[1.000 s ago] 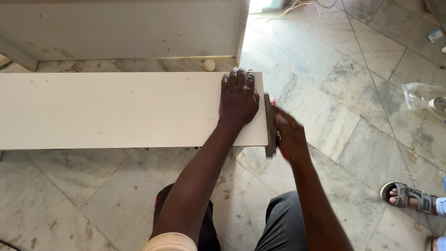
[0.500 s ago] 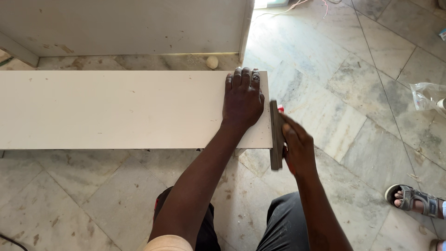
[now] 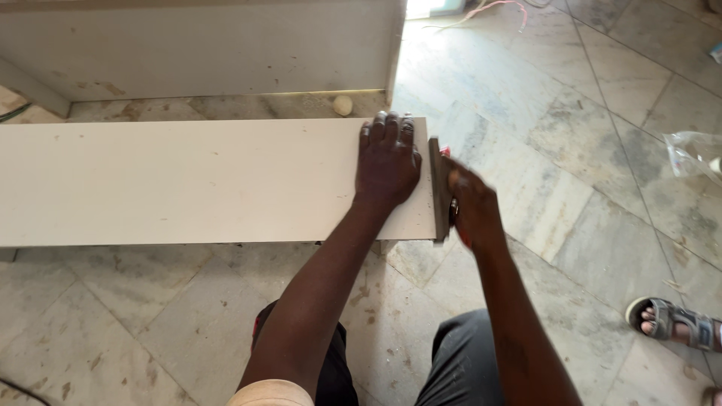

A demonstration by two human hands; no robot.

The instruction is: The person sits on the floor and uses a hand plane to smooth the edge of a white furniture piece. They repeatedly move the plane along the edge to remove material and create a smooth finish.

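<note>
A long, flat, rectangular board (image 3: 188,180) with a smooth off-white laminate face lies across the marble floor (image 3: 587,188), its length running left to right. A few small dark specks mark its surface. Its right end sits near the centre of the view.

Left hand (image 3: 387,162): laid palm down on the board at its right end, close to the far right corner. The fingers (image 3: 385,126) are extended and released, pressed flat on the laminate with the tips at the far long edge. Nothing is grasped.

Right hand (image 3: 470,207): positioned just beside the right end edge of the board, slightly motion-blurred. The fingers are clenched around a narrow, dark, rectangular block (image 3: 441,188). The block stands with its long face against the end edge of the board and spans most of the board's width. A small red part shows at its far end and again beneath the hand; what it is cannot be told.

Surroundings: the floor consists of large polished grey-white marble tiles laid diagonally, with dust and brown chips scattered near the person's knees. Beyond the far long edge of the board stands a white panel cabinet (image 3: 203,45), scuffed and stained along its base. A small pale round ball (image 3: 343,105) rests on the floor between the cabinet and the board. A crumpled clear plastic bag (image 3: 696,154) lies at the right edge. Another person's foot in a grey strapped sandal (image 3: 677,325) is at lower right.
</note>
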